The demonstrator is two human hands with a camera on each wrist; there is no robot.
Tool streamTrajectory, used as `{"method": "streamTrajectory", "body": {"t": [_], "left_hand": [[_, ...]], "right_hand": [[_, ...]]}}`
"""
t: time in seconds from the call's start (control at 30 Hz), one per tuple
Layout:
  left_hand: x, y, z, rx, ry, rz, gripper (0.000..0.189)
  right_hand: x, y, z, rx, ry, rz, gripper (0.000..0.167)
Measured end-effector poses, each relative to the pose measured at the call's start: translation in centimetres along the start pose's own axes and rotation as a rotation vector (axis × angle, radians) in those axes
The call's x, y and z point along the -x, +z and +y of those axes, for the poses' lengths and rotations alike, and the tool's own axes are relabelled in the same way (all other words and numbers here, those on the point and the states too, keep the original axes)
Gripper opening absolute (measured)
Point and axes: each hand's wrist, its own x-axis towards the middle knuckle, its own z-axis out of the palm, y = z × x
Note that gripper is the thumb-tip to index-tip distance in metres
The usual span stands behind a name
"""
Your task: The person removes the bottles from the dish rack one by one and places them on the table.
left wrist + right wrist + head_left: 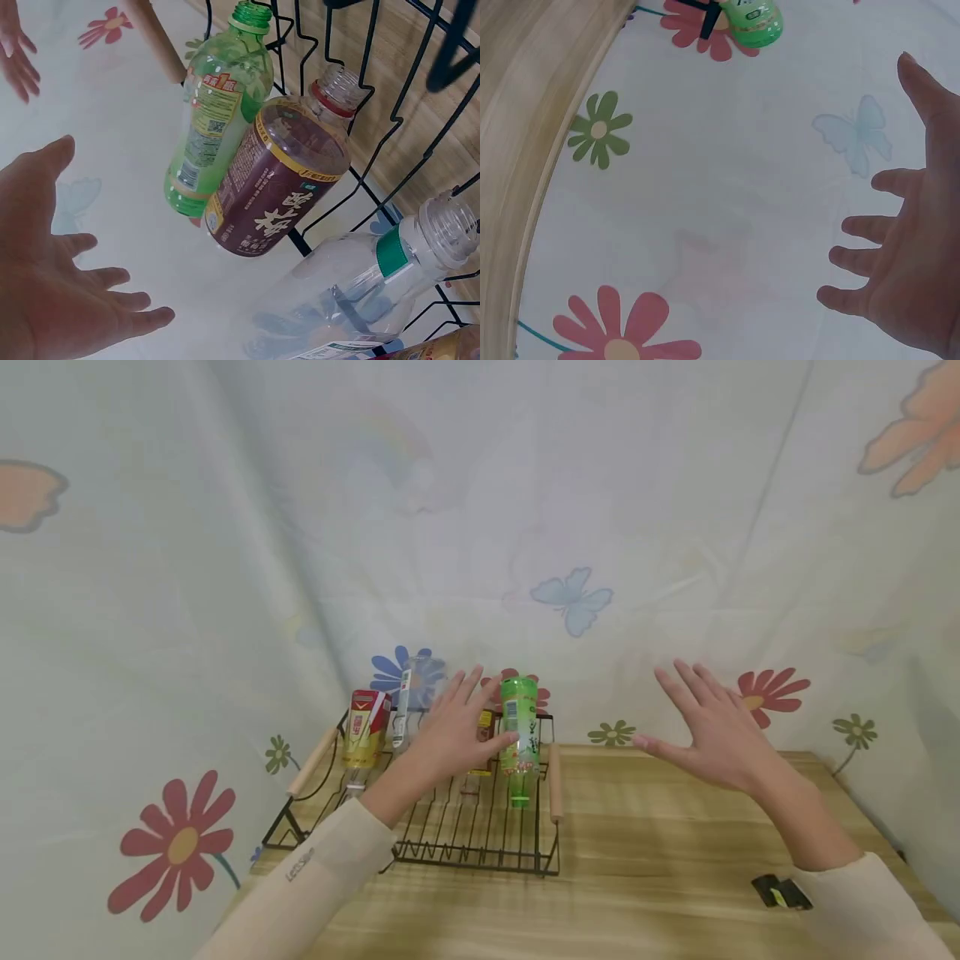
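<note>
My left hand point(452, 735) hovers over the black wire rack point(480, 863) with fingers spread and nothing in it. Several bottles stand neck-down in the rack. A green bottle point(520, 727) is at the right, by the left thumb. Beside it is a bottle with a dark purple label point(281, 176), mostly behind the hand in the head view. A clear bottle point(352, 277) and a red and yellow bottle point(366, 731) stand further left. My right hand point(708, 735) is held above the table to the right of the rack, fingers spread, holding nothing.
The rack has wooden handles point(555, 783) at its sides and stands on a wood-grain table point(645, 860). A small black item point(782, 892) lies near the right sleeve. A flower-printed curtain point(465, 527) hangs behind the table and along its sides.
</note>
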Motion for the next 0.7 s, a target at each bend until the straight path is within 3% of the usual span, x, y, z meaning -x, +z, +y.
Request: {"method": "streamTrajectory", "body": {"t": [0.2,0.37,0.53,0.7], "left_hand": [[0.0,0.1,0.3,0.055,0.041,0.104,0.096],[0.0,0.5,1.1,0.139,0.024,0.188,0.097],[-0.2,1.3,2.1,0.294,-0.036,0.236,0.1],[-0.7,2.4,2.7,0.495,-0.064,0.229,0.097]], "right_hand": [[1.1,0.1,-1.4,-0.157,0.013,0.019,0.105],[1.5,0.7,-3.1,-0.364,0.028,-0.004,0.1],[1.8,2.9,-4.4,-0.518,0.029,0.02,0.093],[2.1,5.8,-5.3,-0.658,0.062,0.022,0.082]]}}
